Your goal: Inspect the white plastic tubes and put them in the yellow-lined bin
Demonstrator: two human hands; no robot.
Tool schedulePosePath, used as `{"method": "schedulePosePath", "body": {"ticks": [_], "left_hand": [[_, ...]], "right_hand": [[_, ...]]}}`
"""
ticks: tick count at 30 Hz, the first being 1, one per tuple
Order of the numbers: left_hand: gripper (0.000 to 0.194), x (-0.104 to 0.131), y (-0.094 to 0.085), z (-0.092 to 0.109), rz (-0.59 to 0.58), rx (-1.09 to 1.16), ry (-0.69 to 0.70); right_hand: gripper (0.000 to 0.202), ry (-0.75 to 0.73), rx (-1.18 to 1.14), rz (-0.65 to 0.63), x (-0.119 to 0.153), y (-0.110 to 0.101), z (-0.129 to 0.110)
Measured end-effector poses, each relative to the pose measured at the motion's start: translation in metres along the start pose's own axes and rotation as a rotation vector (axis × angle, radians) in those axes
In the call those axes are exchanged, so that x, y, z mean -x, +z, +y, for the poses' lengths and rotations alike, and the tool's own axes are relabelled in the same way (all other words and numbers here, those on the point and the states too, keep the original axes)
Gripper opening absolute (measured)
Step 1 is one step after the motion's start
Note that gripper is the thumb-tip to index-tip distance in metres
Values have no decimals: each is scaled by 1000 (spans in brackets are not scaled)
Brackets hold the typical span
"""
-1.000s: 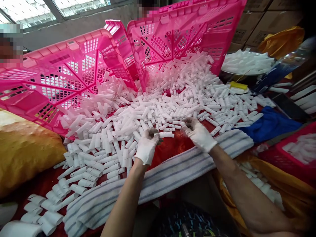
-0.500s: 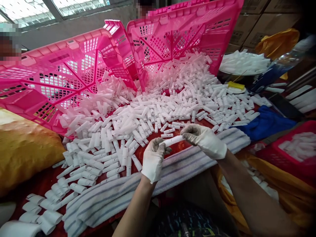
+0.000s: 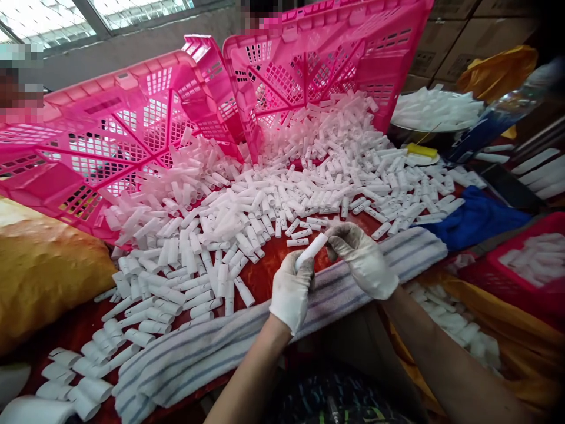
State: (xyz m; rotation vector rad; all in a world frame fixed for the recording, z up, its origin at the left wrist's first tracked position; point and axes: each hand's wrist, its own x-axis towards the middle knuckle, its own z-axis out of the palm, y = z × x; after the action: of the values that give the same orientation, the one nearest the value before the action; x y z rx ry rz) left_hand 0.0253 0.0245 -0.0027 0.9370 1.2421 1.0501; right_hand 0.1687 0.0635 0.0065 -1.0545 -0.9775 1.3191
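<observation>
A small white tube (image 3: 312,249) is gripped at its lower end by my left hand (image 3: 292,288), which wears a white glove with dirty fingertips. Its upper end tilts up to the right. My right hand (image 3: 359,259), gloved alike, has its fingers pinched together right beside that upper end; whether they touch it or hold something small is hidden. Both hands are over a rolled white towel with blue-grey stripes (image 3: 198,350) at the table's near edge. Past them spreads a big heap of similar white tubes (image 3: 265,203), some with dark marks, on a red surface (image 3: 260,277).
Two pink plastic baskets (image 3: 132,126) lie tipped behind the heap. To the right are a yellow object (image 3: 422,151), a bowl of white pieces (image 3: 436,112), a blue cloth (image 3: 477,215) and a red basket (image 3: 489,265). A yellow sack (image 3: 48,265) bulges at left.
The tube has turned from nearly level to a steeper tilt in my left hand. My left hand has shifted right, closer to my right hand, which has moved slightly down.
</observation>
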Motion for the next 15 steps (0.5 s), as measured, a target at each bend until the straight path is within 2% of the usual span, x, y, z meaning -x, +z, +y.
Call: {"method": "schedulePosePath", "body": {"ticks": [3, 5, 6, 7, 10, 12, 13, 15], "left_hand": [[41, 3, 3, 1, 26, -81, 20], [41, 4, 2, 6, 24, -25, 14], [41, 4, 0, 9, -18, 58, -19], [41, 4, -3, 12, -100, 173, -83], [40, 3, -14, 18, -463, 537, -400], [42, 6, -16, 18, -633, 644, -568], [45, 8, -14, 17, -678, 625, -595], [52, 12, -9, 14, -707, 418, -501]], "right_hand": [[38, -3, 5, 22, -4, 2, -5], [37, -16, 40, 8, -5, 3, -9], [36, -35, 67, -13, -5, 2, -11], [33, -64, 94, -46, -5, 2, -13], [23, -186, 176, -201, -1, 0, -19], [19, -227, 198, -282, 5, -1, -22], [20, -213, 189, -304, 10, -4, -23], [23, -118, 163, -287, 21, -16, -25]]}}
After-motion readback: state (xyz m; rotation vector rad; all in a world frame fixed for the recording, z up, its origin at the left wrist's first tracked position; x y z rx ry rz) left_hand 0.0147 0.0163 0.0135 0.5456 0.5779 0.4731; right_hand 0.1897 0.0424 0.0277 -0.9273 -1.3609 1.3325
